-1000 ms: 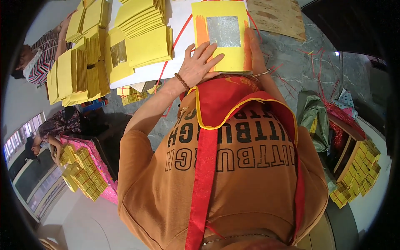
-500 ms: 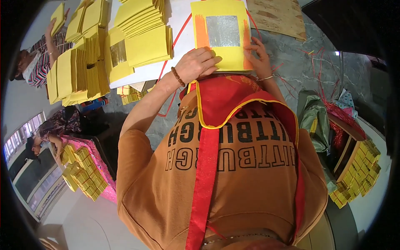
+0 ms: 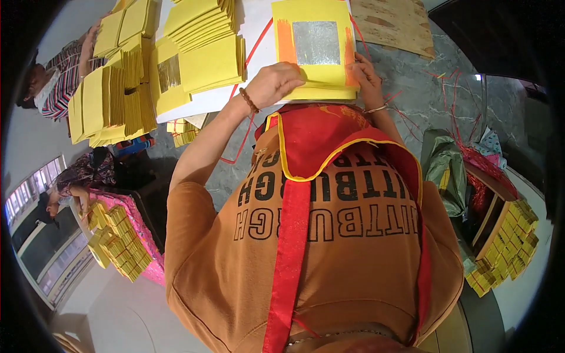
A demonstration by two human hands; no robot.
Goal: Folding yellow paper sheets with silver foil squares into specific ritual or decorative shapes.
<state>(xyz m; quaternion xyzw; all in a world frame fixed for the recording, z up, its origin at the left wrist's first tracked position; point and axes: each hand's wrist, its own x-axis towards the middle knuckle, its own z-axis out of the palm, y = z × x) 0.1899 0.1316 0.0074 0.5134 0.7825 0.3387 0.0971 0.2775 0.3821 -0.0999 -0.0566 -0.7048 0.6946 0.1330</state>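
Observation:
A stack of yellow paper sheets (image 3: 315, 88) lies on the grey stone table (image 3: 424, 100) in front of me. Its top sheet carries a silver foil square (image 3: 316, 42) between orange stripes. My left hand (image 3: 275, 82), with a bead bracelet at the wrist, has its fingers curled over the stack's near left edge. My right hand (image 3: 366, 76), with a thin bangle, grips the stack's right edge. My orange shirt and red apron (image 3: 329, 153) fill the lower part of the view.
Piles of yellow sheets (image 3: 200, 47) and upright bundles (image 3: 115, 100) stand at the left on a white sheet (image 3: 253, 23). A brown sheet (image 3: 394, 20) lies far right. Red strings (image 3: 447, 82), a green bag (image 3: 444, 170), a box of yellow bundles (image 3: 506, 247) and a pink basket (image 3: 126, 235) surround me. Other people sit at the left.
My left hand lay flat with spread fingers on the stack's near edge; it has since curled and closed on that edge. The right hand stays at the right edge.

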